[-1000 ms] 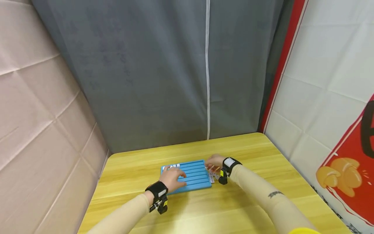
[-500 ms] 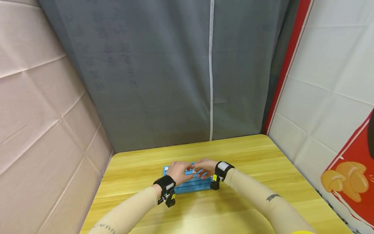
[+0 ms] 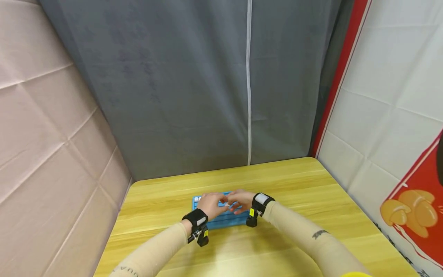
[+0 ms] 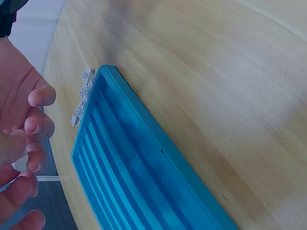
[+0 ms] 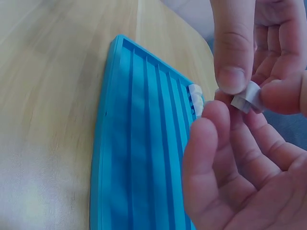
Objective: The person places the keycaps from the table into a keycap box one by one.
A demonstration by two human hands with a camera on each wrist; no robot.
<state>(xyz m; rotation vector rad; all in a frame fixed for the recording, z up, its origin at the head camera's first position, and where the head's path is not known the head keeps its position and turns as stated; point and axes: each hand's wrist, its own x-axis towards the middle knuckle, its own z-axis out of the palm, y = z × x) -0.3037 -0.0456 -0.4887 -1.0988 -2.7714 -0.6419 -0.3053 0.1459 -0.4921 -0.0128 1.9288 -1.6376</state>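
Right wrist view: one white piece (image 5: 247, 99) is pinched by the left hand (image 3: 210, 204) and right hand (image 3: 241, 198) above the tray (image 5: 144, 143), presumably so it can be turned precisely.

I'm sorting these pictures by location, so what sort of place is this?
Probably a makeshift indoor booth: a grey curtain behind and creased pale sheets on either side close in the wooden table. What lies beyond isn't shown.
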